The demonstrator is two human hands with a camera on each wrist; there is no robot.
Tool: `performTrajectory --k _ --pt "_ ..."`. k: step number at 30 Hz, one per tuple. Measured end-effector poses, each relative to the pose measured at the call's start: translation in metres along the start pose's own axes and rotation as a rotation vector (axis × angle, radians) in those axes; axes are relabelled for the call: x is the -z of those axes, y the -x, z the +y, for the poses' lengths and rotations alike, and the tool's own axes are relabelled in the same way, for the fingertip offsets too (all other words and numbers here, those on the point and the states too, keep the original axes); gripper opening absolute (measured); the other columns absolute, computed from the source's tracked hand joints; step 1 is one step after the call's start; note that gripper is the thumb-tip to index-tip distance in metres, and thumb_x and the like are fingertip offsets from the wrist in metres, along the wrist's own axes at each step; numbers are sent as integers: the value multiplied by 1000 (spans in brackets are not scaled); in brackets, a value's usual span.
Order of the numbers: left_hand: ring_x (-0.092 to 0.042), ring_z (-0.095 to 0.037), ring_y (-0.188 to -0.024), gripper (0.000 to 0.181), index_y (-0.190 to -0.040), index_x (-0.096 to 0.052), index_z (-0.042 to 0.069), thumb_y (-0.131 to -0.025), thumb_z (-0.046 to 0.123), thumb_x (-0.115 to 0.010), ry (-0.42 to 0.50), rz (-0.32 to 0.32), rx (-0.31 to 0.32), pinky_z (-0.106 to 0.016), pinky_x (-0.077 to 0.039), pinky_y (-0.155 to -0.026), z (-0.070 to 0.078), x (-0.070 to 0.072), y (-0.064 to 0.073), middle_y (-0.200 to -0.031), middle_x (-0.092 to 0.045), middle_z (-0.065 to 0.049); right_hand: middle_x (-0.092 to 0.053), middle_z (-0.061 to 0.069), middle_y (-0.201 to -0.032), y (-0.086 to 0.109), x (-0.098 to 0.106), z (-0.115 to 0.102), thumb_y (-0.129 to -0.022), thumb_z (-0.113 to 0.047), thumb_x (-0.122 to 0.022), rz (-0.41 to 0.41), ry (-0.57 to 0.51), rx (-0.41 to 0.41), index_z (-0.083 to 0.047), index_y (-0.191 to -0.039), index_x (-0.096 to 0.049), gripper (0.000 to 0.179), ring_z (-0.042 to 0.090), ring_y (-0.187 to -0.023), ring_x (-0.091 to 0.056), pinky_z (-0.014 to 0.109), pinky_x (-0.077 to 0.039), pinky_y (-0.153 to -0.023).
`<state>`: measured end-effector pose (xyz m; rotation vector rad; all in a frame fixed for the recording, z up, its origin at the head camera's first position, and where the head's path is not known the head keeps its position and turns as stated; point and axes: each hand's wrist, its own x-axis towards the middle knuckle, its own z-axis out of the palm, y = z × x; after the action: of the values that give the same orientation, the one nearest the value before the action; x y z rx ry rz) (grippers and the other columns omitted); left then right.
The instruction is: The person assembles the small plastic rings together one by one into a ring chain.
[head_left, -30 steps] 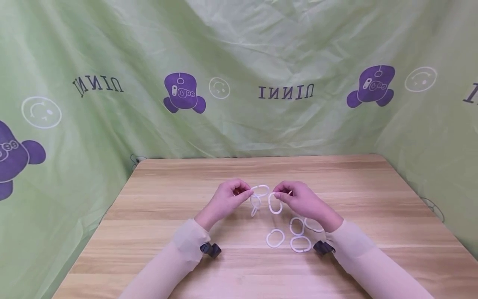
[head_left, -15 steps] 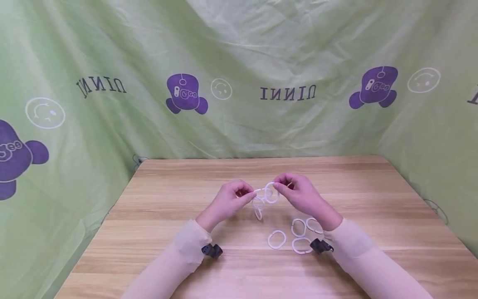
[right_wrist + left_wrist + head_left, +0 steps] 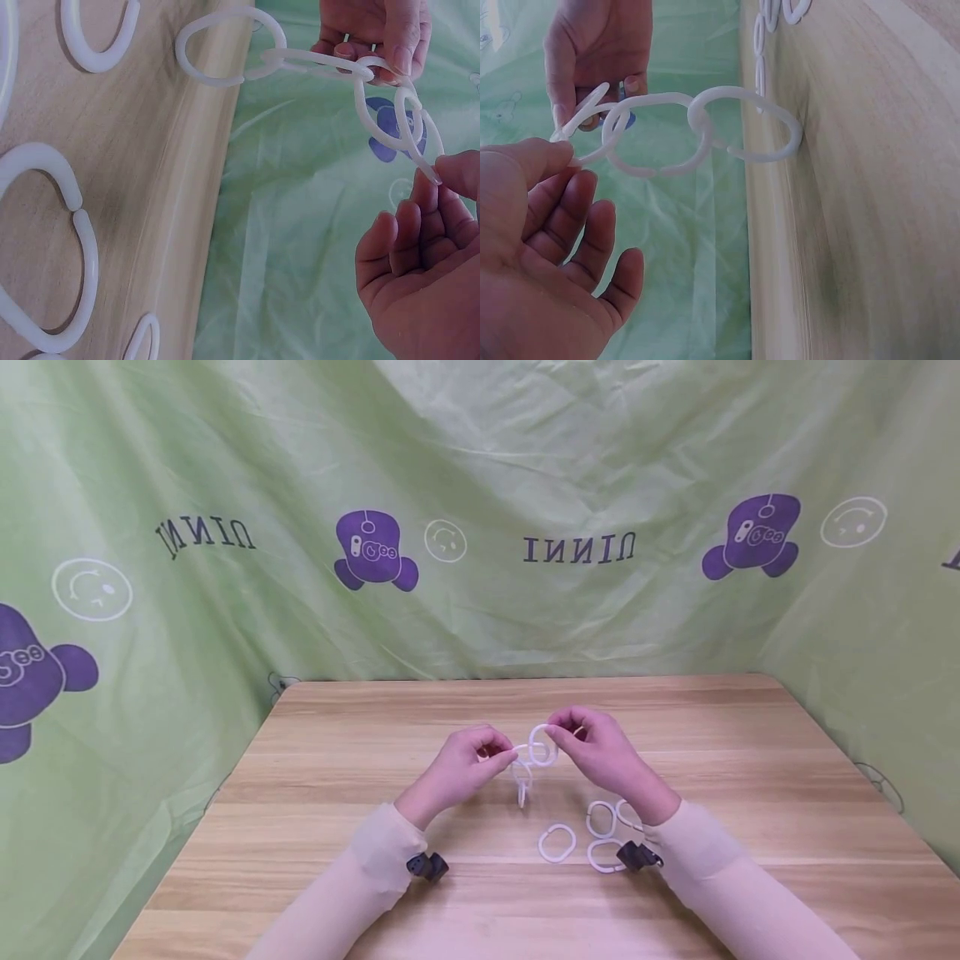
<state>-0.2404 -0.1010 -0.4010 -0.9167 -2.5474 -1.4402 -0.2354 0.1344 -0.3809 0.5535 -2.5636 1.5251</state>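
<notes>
Between thumb and forefinger, my left hand [image 3: 456, 770] pinches a white plastic split ring [image 3: 364, 112]. From it a chain dangles: a second ring [image 3: 654, 98] linked through the first, and a lowest ring [image 3: 735, 91] linked below that. My right hand [image 3: 606, 758] pinches another white split ring [image 3: 531, 748] at its upper right side. This ring crosses the loop of the one in my left hand, and both hands are close together above the table. In the right wrist view, the right hand's other fingers [image 3: 409, 232] are loosely bent.
Several loose white rings lie on the wooden table [image 3: 360, 852] below the right hand, among them a nearer-left ring [image 3: 557, 862] and a ring [image 3: 592, 860] partly covered by the black right wrist camera [image 3: 637, 856]. A green printed cloth [image 3: 480, 618] hangs behind the table.
My right hand has moved left and slightly up, and its ring, apart from the left hand's ring before, now crosses it. The left hand shifted slightly right; its hanging rings swung.
</notes>
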Motion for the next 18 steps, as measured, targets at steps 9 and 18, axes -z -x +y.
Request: performTrajectory --k 9,18 --pt "-60 -12 -77 7 -91 -71 11 -93 18 -70 -20 4 -22 -36 -51 -72 1 0 2 -82 -65 8 -63 2 -83 -1 -6 2 -96 -18 -65 18 23 13 -9 -98 -67 10 20 -71 -55 29 -47 -61" --pt "-59 -8 -78 5 -90 -72 11 -91 16 -71 -8 -40 -61 -39 -50 -74 6 -2 2 -83 -64 7 -62 2 -83 0 -10 3 -96 -18 -65 47 9 9 -9 -97 -67 10 20 -72 -55 29 -47 -61"
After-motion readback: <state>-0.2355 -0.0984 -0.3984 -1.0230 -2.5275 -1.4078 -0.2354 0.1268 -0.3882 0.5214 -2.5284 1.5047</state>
